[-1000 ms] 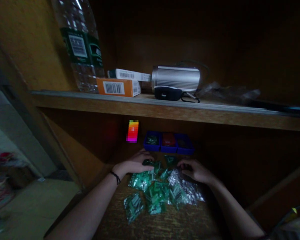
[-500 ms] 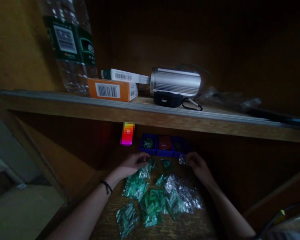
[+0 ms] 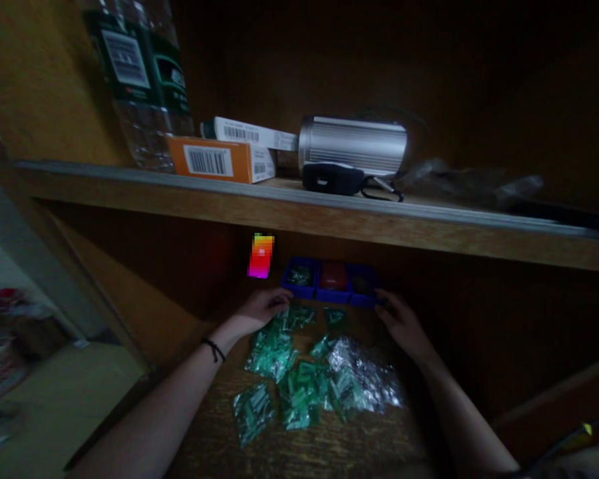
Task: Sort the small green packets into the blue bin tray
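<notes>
My left hand (image 3: 261, 311) is beside the front left corner of the blue bins (image 3: 333, 295), its fingers loosely bent and a little apart with nothing visible in them. Just in front of it lie small clear bags with green pieces (image 3: 274, 352). My right hand (image 3: 402, 321) has its fingers stretched and apart at the bins' right end; whether they touch is unclear. In the bins are dark greenish packets (image 3: 299, 275), a red item (image 3: 334, 275) and dim contents I cannot make out. A single green bag (image 3: 335, 317) lies between my hands.
Shiny clear bags (image 3: 362, 372) and more green-filled bags (image 3: 304, 392) cover the wooden surface. Overhead, a shelf edge (image 3: 299, 211) carries a bottle (image 3: 144, 80), an orange box (image 3: 214, 159), a silver cylinder (image 3: 354, 146) and a black carabiner item (image 3: 332, 179). A blurred, glowing patch (image 3: 262, 256) stands behind.
The small clear bag at my right fingertips is no longer seen there, and those fingers have spread. Green bags by my left hand are more spread out. The view has tilted slightly downward.
</notes>
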`<state>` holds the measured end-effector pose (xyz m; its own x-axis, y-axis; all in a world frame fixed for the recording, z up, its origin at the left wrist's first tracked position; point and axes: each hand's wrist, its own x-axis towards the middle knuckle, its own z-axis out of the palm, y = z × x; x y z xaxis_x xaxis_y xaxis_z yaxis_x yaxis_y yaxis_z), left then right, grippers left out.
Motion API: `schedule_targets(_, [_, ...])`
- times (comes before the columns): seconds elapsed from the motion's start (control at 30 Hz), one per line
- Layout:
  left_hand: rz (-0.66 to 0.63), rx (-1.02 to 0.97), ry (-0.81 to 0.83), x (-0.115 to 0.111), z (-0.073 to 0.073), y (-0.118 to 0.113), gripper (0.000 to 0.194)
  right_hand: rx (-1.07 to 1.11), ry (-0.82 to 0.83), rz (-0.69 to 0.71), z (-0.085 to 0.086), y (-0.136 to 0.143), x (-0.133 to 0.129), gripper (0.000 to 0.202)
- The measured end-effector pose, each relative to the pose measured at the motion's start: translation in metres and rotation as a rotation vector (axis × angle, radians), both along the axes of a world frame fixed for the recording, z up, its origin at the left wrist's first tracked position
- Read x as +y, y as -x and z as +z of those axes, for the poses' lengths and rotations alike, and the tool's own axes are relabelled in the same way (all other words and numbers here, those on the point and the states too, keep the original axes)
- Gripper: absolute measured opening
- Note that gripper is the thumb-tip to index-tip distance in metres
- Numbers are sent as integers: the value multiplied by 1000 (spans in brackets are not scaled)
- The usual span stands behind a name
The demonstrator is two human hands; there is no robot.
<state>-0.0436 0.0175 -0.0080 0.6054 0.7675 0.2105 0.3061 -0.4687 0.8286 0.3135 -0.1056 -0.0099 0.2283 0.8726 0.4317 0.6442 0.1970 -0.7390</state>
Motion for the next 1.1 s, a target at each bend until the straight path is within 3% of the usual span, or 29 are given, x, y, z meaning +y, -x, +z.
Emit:
schedule_targets(0.2, [77, 49, -36, -7, 8, 3, 32, -182, 167, 190, -8, 23, -6, 37])
schedule_targets(0.33, [72, 224, -92, -14, 21, 10, 41, -382, 115, 302, -14, 39, -2, 41])
schedule_targets(0.5, [7, 284, -164, -12, 20, 10, 24, -428, 64, 373, -21, 39, 8, 28])
schedule_targets(0.6, [9, 246, -150, -9, 13, 8, 20, -375, 36, 312, -17, 39, 8, 28])
schedule_targets(0.8, [24, 109, -84, -5, 2, 9, 17, -89, 5, 46, 0, 33, -2, 27])
schedule_targets(0.97, [40, -54, -65, -4, 3, 7, 15, 28, -35, 28, 4, 26, -6, 23])
schedule_targets(1.1, [140, -246, -56, -1, 5, 4, 8, 103, -10, 11, 6, 22, -6, 24])
